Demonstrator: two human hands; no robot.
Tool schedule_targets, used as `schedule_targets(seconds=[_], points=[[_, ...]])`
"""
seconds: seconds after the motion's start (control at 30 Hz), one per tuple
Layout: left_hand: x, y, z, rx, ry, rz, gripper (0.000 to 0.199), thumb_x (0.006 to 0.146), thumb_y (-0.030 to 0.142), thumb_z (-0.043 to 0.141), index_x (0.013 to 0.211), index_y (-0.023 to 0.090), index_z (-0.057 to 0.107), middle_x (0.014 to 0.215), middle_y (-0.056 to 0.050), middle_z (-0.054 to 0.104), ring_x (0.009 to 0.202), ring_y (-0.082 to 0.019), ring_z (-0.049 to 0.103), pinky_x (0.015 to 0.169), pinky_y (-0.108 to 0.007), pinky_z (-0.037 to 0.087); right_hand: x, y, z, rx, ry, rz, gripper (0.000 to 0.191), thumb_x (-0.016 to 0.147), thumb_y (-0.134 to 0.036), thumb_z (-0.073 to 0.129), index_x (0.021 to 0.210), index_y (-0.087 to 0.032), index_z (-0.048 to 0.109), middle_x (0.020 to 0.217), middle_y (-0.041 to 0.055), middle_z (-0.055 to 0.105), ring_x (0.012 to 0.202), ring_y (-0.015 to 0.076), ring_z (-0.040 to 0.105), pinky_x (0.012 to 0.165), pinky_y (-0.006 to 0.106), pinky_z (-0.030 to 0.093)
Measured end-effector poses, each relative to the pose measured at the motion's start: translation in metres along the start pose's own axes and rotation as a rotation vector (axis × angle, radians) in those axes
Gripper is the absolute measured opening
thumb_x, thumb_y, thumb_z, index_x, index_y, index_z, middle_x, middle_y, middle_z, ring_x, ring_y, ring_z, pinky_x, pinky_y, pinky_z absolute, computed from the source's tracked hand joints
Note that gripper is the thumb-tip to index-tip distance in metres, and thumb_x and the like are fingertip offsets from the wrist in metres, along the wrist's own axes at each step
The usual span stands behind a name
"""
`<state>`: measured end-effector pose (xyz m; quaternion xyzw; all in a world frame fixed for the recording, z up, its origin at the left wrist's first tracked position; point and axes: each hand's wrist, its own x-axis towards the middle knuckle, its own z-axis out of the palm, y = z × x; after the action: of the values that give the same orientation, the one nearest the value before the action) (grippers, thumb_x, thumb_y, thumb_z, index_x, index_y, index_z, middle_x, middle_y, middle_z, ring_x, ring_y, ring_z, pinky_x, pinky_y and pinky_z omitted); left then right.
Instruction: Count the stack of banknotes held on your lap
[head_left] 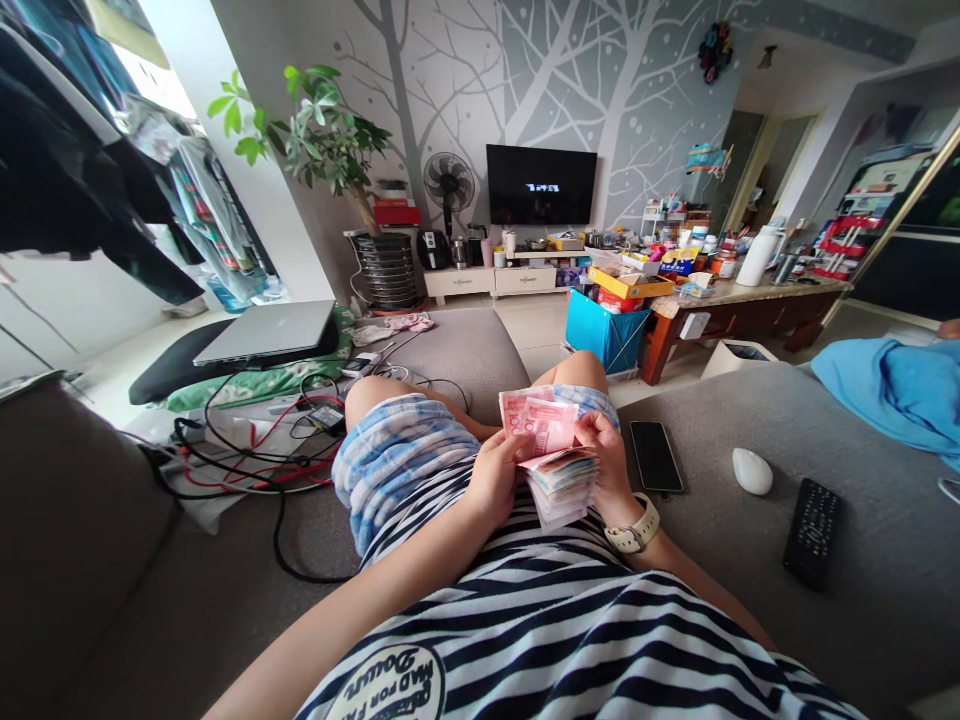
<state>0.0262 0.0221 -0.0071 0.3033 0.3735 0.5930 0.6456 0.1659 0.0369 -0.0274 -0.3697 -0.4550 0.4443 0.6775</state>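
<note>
Above my lap, my left hand (496, 472) is closed on pink banknotes (541, 420) marked 100, the thumb pressing on their left side. My right hand (607, 462) grips a thicker folded stack of mixed banknotes (561, 486), with pale and bluish edges fanning downward. Its thumb and fingertips also touch the right edge of the pink notes. The two bundles overlap, and the fingers behind them are hidden. A cream watch strap (634, 525) circles my right wrist.
On the grey sofa to my right lie a phone (657, 456), a white mouse (751, 471) and a black remote (812, 532). Tangled cables (262, 455) and a laptop (268, 331) are at my left. A cluttered table (795, 292) stands ahead right, beside a blue bin (606, 330).
</note>
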Motion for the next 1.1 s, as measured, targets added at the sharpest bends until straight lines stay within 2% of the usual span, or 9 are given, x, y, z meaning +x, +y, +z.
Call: schedule_targets(seconds=[0.1, 0.27, 0.37, 0.67, 0.87, 1.1], points=[[0.001, -0.001, -0.001, 0.016, -0.016, -0.001, 0.021, 0.056, 0.026, 0.074, 0.071, 0.015, 0.064, 0.062, -0.001, 0.062, 0.055, -0.013, 0.055, 0.056, -0.025, 0.042, 0.002, 0.004, 0.001, 0.004, 0.001, 0.018, 0.025, 0.07, -0.042, 0.067, 0.071, -0.021, 0.054, 0.062, -0.0037, 0.051, 0.055, 0.0124, 0.044, 0.055, 0.027, 0.038], [0.002, -0.003, -0.002, 0.025, -0.019, -0.004, 0.017, 0.058, 0.026, 0.073, 0.066, 0.015, 0.063, 0.057, 0.001, 0.059, 0.05, -0.011, 0.051, 0.052, -0.024, 0.039, 0.003, 0.006, 0.001, -0.008, -0.09, 0.021, 0.023, 0.073, -0.041, 0.065, 0.062, -0.024, 0.055, 0.058, -0.0007, 0.051, 0.054, 0.0151, 0.042, 0.053, 0.03, 0.038], [0.004, -0.004, -0.003, 0.008, 0.004, -0.003, 0.018, 0.059, 0.028, 0.072, 0.066, 0.015, 0.062, 0.056, 0.002, 0.057, 0.048, -0.011, 0.049, 0.05, -0.024, 0.038, 0.002, 0.005, 0.0, 0.004, -0.084, 0.017, 0.024, 0.074, -0.039, 0.066, 0.059, -0.024, 0.054, 0.056, -0.0009, 0.048, 0.052, 0.0151, 0.04, 0.051, 0.031, 0.036], [0.013, -0.012, -0.009, -0.026, 0.069, 0.009, 0.022, 0.065, 0.037, 0.069, 0.066, 0.017, 0.061, 0.054, 0.0, 0.058, 0.055, -0.017, 0.056, 0.052, -0.028, 0.043, -0.002, 0.001, 0.002, 0.052, -0.063, 0.042, 0.024, 0.073, -0.039, 0.066, 0.059, -0.025, 0.054, 0.054, -0.0018, 0.046, 0.05, 0.0146, 0.036, 0.05, 0.031, 0.033], [0.01, -0.01, -0.008, -0.074, 0.045, -0.004, 0.016, 0.064, 0.032, 0.066, 0.066, 0.016, 0.06, 0.054, 0.0, 0.058, 0.052, -0.015, 0.054, 0.051, -0.027, 0.044, -0.003, 0.0, 0.003, 0.043, -0.047, 0.031, 0.024, 0.073, -0.038, 0.066, 0.059, -0.023, 0.052, 0.056, -0.0021, 0.045, 0.053, 0.0137, 0.037, 0.052, 0.029, 0.033], [0.004, -0.006, -0.004, -0.114, 0.012, -0.038, 0.016, 0.062, 0.026, 0.061, 0.072, 0.014, 0.062, 0.063, -0.001, 0.061, 0.052, -0.013, 0.052, 0.052, -0.026, 0.045, -0.004, -0.002, 0.001, 0.016, -0.044, 0.007, 0.023, 0.077, -0.033, 0.062, 0.061, -0.021, 0.051, 0.059, -0.0028, 0.046, 0.056, 0.0125, 0.039, 0.056, 0.028, 0.033]])
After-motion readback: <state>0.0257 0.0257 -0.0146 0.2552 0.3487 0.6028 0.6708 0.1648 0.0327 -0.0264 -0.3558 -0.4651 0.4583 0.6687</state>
